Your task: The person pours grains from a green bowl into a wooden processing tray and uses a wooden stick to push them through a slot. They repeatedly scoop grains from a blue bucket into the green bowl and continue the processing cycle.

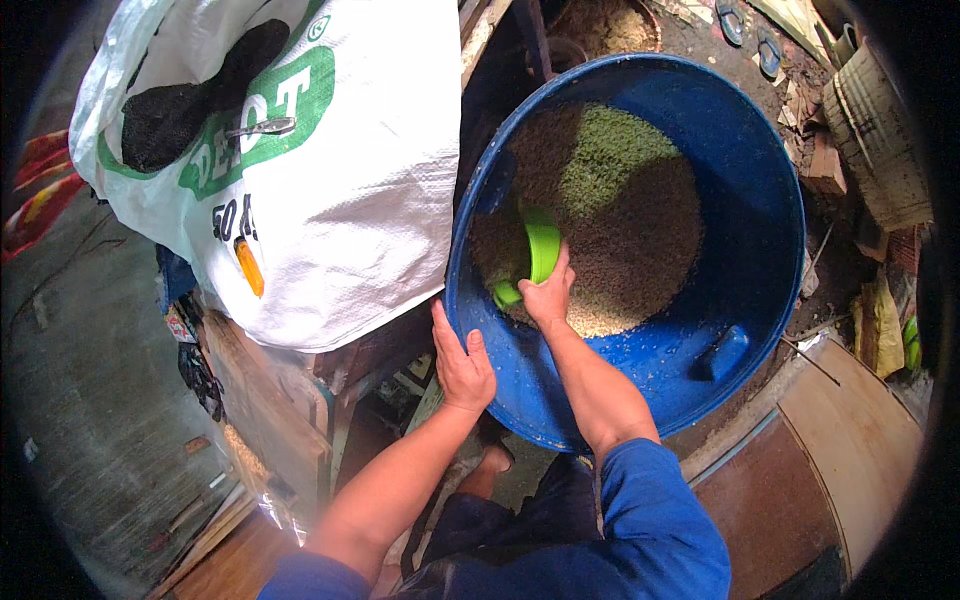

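Observation:
A large blue plastic drum [750, 225] stands before me, holding brown granular material [637, 240] with a patch of green grains [611, 157] and some pale grains [600, 313] at the near side. Inside it, my right hand [551, 289] grips a bright green plastic bowl [544, 240], tilted on its side against the brown material; what the bowl holds is hidden. My left hand [465, 367] rests against the drum's left rim with its fingers spread. To the left, a white woven sack [360, 187] bears green printing and has dark granular stuff [161, 124] in its opening.
On the sack lie an orange-handled cutter [249, 268] and a metal utensil handle [274, 127]. The sack rests on a wooden stand [277, 397]. Slippers [768, 56], wood pieces [825, 165] and a dirty pale container [874, 135] are beyond the drum; boards [772, 487] lie at the lower right.

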A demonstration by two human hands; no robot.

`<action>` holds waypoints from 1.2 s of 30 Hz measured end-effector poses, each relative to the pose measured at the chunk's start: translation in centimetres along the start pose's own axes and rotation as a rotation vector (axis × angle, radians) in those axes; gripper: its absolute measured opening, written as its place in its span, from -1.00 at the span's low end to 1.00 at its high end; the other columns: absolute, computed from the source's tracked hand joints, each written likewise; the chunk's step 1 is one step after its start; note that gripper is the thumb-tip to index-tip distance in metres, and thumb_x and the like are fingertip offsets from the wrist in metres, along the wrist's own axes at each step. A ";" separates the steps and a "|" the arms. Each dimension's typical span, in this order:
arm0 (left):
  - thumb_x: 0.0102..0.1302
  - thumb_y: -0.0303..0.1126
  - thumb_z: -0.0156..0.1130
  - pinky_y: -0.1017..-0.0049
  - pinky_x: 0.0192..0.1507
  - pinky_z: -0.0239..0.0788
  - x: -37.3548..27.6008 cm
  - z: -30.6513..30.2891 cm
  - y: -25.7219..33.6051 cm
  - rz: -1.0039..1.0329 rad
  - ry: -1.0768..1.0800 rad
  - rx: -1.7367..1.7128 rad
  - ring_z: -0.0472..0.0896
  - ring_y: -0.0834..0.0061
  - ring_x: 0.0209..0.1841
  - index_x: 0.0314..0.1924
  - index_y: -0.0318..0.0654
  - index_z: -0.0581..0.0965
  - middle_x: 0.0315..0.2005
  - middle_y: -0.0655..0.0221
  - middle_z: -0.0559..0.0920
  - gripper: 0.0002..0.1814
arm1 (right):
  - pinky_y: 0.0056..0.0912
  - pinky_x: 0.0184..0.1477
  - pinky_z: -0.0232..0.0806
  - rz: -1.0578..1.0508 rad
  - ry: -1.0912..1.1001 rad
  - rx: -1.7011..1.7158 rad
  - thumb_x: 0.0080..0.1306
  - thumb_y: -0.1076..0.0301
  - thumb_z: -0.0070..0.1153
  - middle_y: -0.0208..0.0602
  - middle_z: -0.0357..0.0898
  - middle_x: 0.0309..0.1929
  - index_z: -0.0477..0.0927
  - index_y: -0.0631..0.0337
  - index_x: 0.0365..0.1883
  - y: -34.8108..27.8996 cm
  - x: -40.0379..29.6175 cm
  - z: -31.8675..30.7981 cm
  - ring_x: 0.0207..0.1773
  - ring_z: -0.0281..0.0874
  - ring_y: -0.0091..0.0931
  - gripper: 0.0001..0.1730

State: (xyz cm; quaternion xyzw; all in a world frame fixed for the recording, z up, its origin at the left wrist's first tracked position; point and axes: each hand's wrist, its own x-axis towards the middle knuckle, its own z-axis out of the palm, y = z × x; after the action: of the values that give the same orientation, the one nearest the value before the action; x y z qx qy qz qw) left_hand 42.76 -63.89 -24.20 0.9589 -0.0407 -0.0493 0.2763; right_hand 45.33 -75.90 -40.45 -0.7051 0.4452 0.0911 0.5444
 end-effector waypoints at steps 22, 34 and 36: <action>0.59 -0.17 -0.06 0.05 0.46 0.10 0.1 0.0 0.3 0.053 0.027 -0.049 0.27 -0.32 0.42 0.53 -0.58 0.00 0.41 -0.36 0.24 -0.25 | 0.08 0.36 0.32 0.013 0.122 -0.042 0.03 0.28 0.33 0.33 0.29 0.30 0.01 -0.08 0.62 -4.1 5.2 0.0 0.31 0.39 0.19 0.18; 0.58 -0.03 -0.06 -0.02 0.43 0.13 0.3 -0.6 0.0 0.012 -0.039 -0.076 0.25 -0.38 0.41 0.59 -0.33 -0.09 0.46 -0.32 0.18 -0.18 | -0.10 0.23 0.47 0.229 -0.437 0.737 0.05 0.52 0.05 -0.12 0.51 0.28 0.20 -0.02 0.56 2.6 -2.8 -12.9 0.20 0.56 -0.24 -0.01; 0.57 0.04 -0.06 -0.04 0.44 0.11 0.2 -1.3 0.5 -0.031 -0.126 -0.035 0.22 -0.38 0.44 0.61 -0.24 -0.16 0.47 -0.31 0.15 -0.13 | 0.01 0.21 0.49 0.294 -0.411 0.821 0.03 0.54 0.01 -0.16 0.48 0.26 0.23 -0.04 0.50 4.6 -4.6 -15.2 0.17 0.55 -0.22 -0.05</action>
State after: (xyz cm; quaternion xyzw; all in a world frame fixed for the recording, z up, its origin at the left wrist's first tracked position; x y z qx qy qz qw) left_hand 43.04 -63.63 -22.88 0.9495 -0.0424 -0.1147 0.2889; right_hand 33.91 -86.46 -34.85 -0.3291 0.4226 0.1211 0.8357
